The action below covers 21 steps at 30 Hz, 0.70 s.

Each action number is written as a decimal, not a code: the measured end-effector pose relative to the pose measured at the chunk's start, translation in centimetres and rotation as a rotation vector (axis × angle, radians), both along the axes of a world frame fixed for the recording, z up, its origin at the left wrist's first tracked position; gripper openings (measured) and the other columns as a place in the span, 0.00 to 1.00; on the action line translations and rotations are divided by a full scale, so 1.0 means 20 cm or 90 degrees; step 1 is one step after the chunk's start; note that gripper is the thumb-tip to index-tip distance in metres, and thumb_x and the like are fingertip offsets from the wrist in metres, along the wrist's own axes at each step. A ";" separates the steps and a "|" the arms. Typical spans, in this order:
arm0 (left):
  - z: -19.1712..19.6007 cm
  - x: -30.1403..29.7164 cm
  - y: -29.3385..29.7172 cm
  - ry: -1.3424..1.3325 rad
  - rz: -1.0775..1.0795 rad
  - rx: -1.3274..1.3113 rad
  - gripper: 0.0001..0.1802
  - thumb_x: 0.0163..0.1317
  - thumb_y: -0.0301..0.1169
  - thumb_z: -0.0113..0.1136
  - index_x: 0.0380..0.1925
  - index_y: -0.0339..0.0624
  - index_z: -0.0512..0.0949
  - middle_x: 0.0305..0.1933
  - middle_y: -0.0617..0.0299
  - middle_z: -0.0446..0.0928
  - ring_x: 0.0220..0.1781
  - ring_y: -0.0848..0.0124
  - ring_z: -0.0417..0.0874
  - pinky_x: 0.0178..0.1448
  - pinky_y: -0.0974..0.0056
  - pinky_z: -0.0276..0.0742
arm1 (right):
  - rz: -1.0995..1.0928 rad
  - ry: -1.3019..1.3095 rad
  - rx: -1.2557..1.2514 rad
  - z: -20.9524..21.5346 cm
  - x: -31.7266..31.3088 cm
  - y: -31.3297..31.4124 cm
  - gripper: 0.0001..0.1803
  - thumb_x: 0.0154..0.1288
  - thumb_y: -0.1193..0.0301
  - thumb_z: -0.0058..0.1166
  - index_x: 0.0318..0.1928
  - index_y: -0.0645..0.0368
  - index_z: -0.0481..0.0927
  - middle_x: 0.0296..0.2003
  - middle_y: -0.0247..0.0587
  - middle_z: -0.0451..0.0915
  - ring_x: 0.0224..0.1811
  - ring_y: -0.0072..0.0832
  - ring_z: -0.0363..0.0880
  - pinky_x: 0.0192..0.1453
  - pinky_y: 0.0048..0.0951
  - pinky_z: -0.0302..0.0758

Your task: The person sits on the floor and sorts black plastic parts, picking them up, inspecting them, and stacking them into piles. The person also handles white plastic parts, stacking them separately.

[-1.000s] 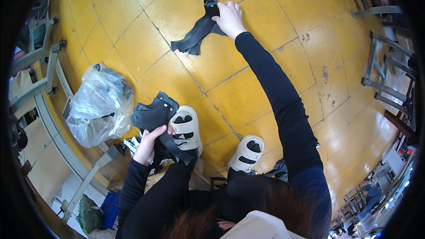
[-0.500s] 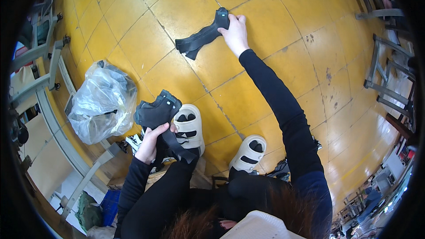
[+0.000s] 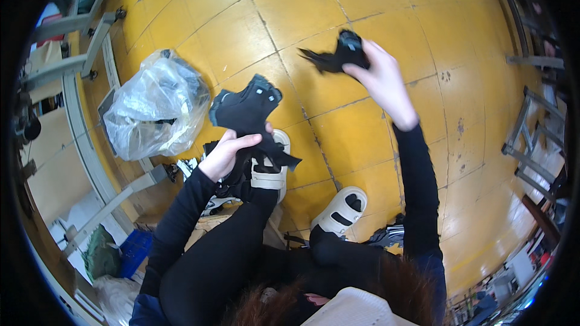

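Over my left foot, my left hand (image 3: 226, 154) grips a bunch of black fabric pieces (image 3: 246, 108). Their wider ends fan out with dark green edges and small pale tags, and narrow strips droop below toward the cream sandal. Farther off to the right, my right hand (image 3: 383, 78) pinches another black fabric piece (image 3: 343, 54) above the yellow floor. That piece is smeared by motion; one pointed strip of it sticks out to the left. The two bunches are apart from each other.
A clear plastic bag (image 3: 156, 105) with dark contents lies on the floor at the left, beside a metal frame on casters (image 3: 78, 121). My feet wear cream sandals (image 3: 339, 211). Dark fabric pieces (image 3: 386, 235) lie near my right foot. Grey metal stands (image 3: 528, 124) line the right side.
My right hand has lifted its black piece off the floor and come nearer, so the piece now bunches up. My left hand has raised its bunch slightly, away from my body.
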<state>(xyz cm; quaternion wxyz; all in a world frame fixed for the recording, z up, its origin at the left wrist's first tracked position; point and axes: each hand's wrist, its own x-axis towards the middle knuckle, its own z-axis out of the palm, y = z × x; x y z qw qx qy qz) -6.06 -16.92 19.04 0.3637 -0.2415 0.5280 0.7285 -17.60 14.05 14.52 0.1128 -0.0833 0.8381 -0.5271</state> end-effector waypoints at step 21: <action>0.49 0.07 0.68 0.242 -0.180 0.161 0.20 0.58 0.28 0.67 0.50 0.40 0.76 0.46 0.66 0.78 0.48 0.76 0.77 0.53 0.67 0.74 | -0.109 0.422 0.296 1.09 0.75 0.01 0.46 0.44 0.72 0.68 0.67 0.55 0.63 0.65 0.47 0.60 0.66 0.46 0.58 0.68 0.44 0.55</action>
